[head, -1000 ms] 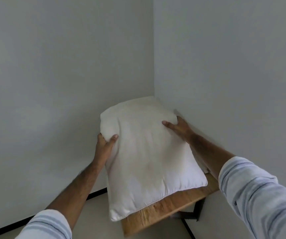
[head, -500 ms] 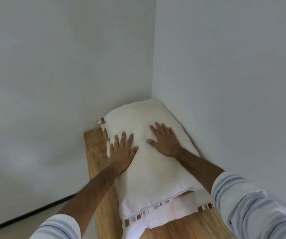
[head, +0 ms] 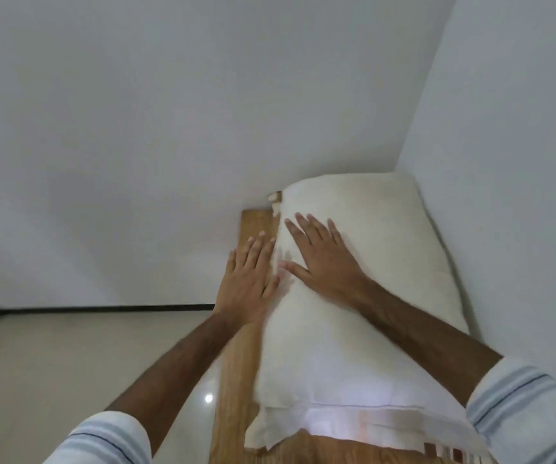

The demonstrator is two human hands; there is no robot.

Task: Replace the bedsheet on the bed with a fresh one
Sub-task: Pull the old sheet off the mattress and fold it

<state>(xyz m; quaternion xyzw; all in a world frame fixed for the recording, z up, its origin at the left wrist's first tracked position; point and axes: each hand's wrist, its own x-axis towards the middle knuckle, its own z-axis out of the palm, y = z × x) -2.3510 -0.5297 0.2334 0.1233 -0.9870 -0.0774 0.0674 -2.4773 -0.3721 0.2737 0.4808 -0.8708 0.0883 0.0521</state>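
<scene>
A plump white pillow (head: pixel 370 262) lies on a wooden surface (head: pixel 233 396) in the corner of the room, on top of a second white pillow (head: pixel 286 430) whose striped trim shows at the near edge. My right hand (head: pixel 323 262) lies flat on the top pillow with fingers spread. My left hand (head: pixel 249 279) is flat too, at the pillow's left side, fingers straight over the wood's edge. No bedsheet is in view.
Grey walls (head: pixel 136 128) meet in the corner just behind and to the right of the pillows. Pale glossy floor (head: pixel 69 363) lies to the left of the wooden surface, with a dark skirting line along the wall's foot.
The pillow was carried in both hands, then set down on the other pillow. Both hands let go and now lie flat; the left hand slid to the pillow's left side.
</scene>
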